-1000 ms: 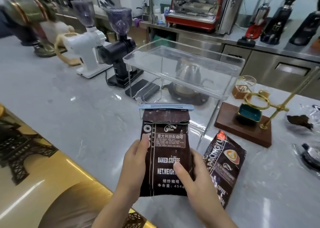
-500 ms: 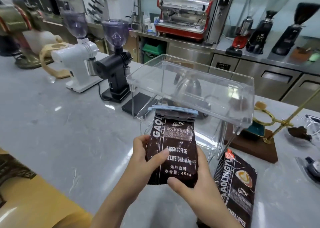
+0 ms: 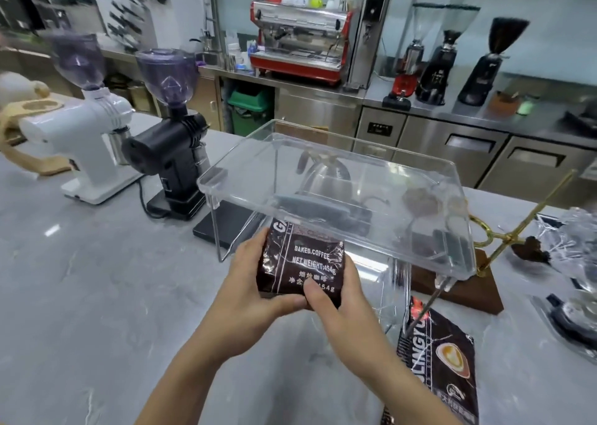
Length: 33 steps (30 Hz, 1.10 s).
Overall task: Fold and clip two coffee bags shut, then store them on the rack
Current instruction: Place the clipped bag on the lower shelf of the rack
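The held coffee bag's [image 3: 300, 263] top is hidden behind the clear rack [image 3: 339, 198]; the second bag [image 3: 439, 369] runs off the frame's bottom edge.

Both hands, left hand [image 3: 248, 290] and right hand [image 3: 342, 308], grip a dark coffee bag [image 3: 298, 263] whose top sits under the clear rack [image 3: 339, 192]; a second bag [image 3: 439, 366] lies on the table [image 3: 97, 295].

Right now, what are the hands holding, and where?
Both hands, left hand and right hand, hold one coffee bag by its lower sides and bottom edge.
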Motion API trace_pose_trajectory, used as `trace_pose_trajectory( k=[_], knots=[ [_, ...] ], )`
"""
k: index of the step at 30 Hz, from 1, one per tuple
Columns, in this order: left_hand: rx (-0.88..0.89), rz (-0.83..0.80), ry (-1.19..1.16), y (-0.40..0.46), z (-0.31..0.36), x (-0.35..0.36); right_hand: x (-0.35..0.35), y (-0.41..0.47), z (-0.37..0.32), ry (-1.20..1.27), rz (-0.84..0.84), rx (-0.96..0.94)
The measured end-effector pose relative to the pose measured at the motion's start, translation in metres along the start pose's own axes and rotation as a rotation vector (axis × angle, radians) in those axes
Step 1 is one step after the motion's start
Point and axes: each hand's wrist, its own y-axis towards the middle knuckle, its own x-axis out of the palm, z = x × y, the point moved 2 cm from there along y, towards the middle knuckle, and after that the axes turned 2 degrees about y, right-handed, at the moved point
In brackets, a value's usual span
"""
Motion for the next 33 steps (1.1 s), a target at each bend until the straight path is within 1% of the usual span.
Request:
trace_pose_trajectory(
  k=[4, 8, 11, 12, 19, 27, 29, 33],
  knots=[
    [0.009, 0.041, 0.117, 0.017, -0.005, -0.006, 0.001, 0.017, -0.002, -0.026, -0.016, -0.002],
    [0.022, 0.046, 0.178, 0.033, -0.009, -0.005, 0.000, 0.029, 0.002, -0.089, 0.014, 0.062],
    [0.098, 0.083, 0.223, 0.042, -0.012, -0.003, 0.002, 0.035, 0.005, -0.175, 0.048, 0.097],
    [0.099, 0.091, 0.225, 0.044, -0.014, -0.002, 0.002, 0.037, 0.006, -0.201, 0.056, 0.096],
    [0.069, 0.157, 0.241, 0.049, -0.026, 0.001, 0.004, 0.050, 0.001, -0.381, 0.070, -0.004],
    [0.118, 0.208, 0.363, 0.051, -0.018, 0.006, 0.008, 0.059, 0.006, -0.439, 0.121, -0.044],
    [0.117, 0.203, 0.369, 0.051, -0.017, 0.006, 0.007, 0.058, 0.004, -0.427, 0.116, -0.050],
    [0.124, 0.226, 0.459, 0.048, -0.018, 0.011, 0.006, 0.054, 0.001, -0.424, 0.092, -0.078]
  ],
)
